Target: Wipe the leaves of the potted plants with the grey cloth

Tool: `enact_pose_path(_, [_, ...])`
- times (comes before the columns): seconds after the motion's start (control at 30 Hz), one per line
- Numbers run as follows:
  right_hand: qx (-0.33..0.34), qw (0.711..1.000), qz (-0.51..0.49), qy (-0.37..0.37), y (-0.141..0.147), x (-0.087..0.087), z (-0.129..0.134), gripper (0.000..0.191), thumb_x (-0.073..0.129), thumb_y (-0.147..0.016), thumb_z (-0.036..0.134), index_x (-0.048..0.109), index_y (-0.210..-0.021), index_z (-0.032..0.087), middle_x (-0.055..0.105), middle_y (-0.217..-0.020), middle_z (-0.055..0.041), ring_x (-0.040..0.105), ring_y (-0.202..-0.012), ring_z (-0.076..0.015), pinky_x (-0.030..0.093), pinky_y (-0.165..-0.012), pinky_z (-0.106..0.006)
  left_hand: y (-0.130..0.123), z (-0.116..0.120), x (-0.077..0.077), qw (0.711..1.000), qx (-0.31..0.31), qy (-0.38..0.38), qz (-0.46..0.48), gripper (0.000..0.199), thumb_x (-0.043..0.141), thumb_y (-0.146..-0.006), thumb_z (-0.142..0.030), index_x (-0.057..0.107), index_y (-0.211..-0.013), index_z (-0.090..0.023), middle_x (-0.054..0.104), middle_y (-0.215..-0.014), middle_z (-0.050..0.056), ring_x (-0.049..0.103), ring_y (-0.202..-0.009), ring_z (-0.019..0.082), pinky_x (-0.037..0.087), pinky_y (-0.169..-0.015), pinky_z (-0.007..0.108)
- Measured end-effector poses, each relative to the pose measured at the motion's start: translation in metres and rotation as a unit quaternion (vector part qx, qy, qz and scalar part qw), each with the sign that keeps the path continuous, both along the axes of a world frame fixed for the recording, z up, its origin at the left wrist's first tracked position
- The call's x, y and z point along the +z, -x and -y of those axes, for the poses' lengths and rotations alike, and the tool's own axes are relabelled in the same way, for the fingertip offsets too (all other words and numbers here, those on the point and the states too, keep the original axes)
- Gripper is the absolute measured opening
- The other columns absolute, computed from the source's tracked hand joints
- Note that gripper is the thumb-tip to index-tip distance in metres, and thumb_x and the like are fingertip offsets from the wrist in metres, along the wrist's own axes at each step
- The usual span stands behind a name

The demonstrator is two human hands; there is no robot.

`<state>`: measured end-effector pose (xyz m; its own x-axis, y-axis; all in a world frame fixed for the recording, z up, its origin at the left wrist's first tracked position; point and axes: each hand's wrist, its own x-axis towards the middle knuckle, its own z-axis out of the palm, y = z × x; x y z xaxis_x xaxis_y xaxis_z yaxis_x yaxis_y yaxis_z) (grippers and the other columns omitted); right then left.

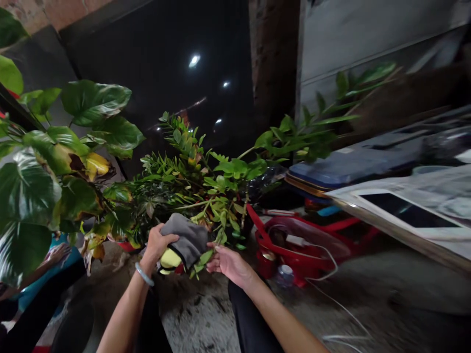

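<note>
- The grey cloth (186,234) is grasped at its left side by the left hand (159,245), the thumb laid over the top; a yellow underside is shown at the near edge.
- The leafy stem (201,262) lies between the hands, just right of the cloth; it seems to be pinched by the right hand (231,264) between thumb and fingertips, though the contact is small and dim.
- A pale bangle (143,274) is worn on the left wrist.
- On the far side, both hands are bordered by the green plants (235,171), backed by a dark panel (221,54).
- The left is hemmed in by large leaves (29,181), with another person's hand (57,255) seen beneath them.
- The right is bounded by red plastic furniture (259,226), on which a white cable (334,262) is draped; farther right, the slanting edge of the bench (401,236) is reached.
- Most room for moving is left on the near side, over the floor (202,318) between the dark-clad legs (252,318).
</note>
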<state>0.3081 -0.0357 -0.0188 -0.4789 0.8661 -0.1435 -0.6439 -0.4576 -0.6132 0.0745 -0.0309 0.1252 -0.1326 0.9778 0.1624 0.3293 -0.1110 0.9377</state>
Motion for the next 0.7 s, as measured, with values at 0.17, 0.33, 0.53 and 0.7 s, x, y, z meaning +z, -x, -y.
enact_pose_path(0.17, [-0.006, 1.0, -0.005, 0.002, 0.005, 0.003, -0.002, 0.027, 0.071, -0.08, 0.031, 0.07, -0.105, 0.022, 0.08, -0.08, -0.0067, 0.078, -0.072, -0.0244, 0.058, -0.071, -0.038, 0.001, -0.024, 0.054, 0.983, 0.106, -0.147, 0.011, 0.032, 0.081, -0.062, -0.037, 0.068, -0.084, -0.017, 0.067, -0.078, 0.001, 0.057, -0.071, 0.016, 0.046, -0.066, 0.025])
enact_pose_path(0.33, [-0.015, 1.0, -0.015, 0.005, 0.011, 0.007, 0.003, 0.037, 0.071, -0.077, 0.028, 0.067, -0.114, 0.024, 0.081, -0.093, -0.0068, 0.078, -0.087, -0.0251, 0.057, -0.078, -0.037, 0.003, -0.031, 0.015, 0.991, 0.109, -0.058, -0.055, 0.025, 0.08, -0.059, -0.03, 0.065, -0.077, -0.019, 0.066, -0.074, 0.001, 0.058, -0.072, 0.018, 0.047, -0.068, 0.028])
enact_pose_path(0.53, [0.004, 1.0, 0.009, -0.022, -0.001, 0.001, 0.002, 0.035, 0.068, -0.082, 0.029, 0.067, -0.116, 0.022, 0.079, -0.086, -0.0067, 0.077, -0.083, -0.026, 0.056, -0.078, -0.04, 0.026, 0.023, 0.015, 0.999, 0.0, 0.035, 0.014, 0.03, 0.085, -0.052, -0.03, 0.07, -0.075, -0.016, 0.065, -0.067, -0.001, 0.055, -0.062, 0.016, 0.044, -0.059, 0.027])
enact_pose_path(0.7, [-0.009, 1.0, 0.01, -0.012, 0.003, -0.003, -0.002, 0.035, 0.068, -0.081, 0.029, 0.067, -0.115, 0.024, 0.079, -0.091, -0.0067, 0.076, -0.085, -0.0254, 0.056, -0.08, -0.04, 0.033, 0.008, 0.071, 0.98, 0.116, -0.133, 0.09, 0.043, 0.084, -0.061, -0.037, 0.073, -0.097, -0.016, 0.072, -0.087, 0.003, 0.063, -0.075, 0.017, 0.05, -0.071, 0.028])
